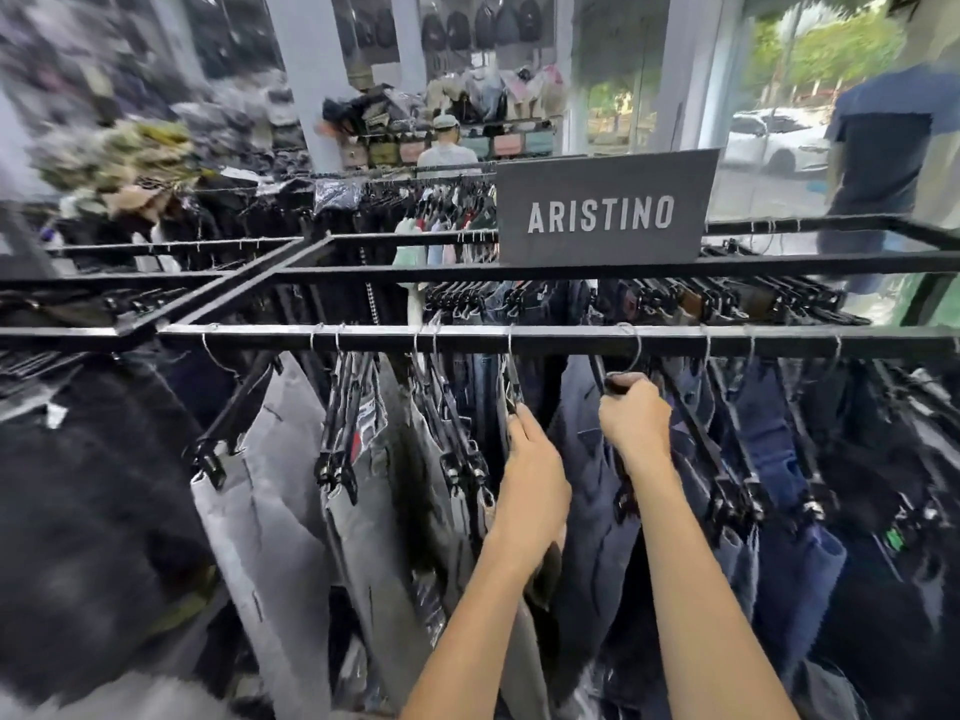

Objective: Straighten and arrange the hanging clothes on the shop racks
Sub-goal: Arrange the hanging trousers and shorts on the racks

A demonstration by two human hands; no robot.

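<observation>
One left hand (535, 475), one right hand (635, 418), one sign (602, 210), one white car (774, 142)
</observation>
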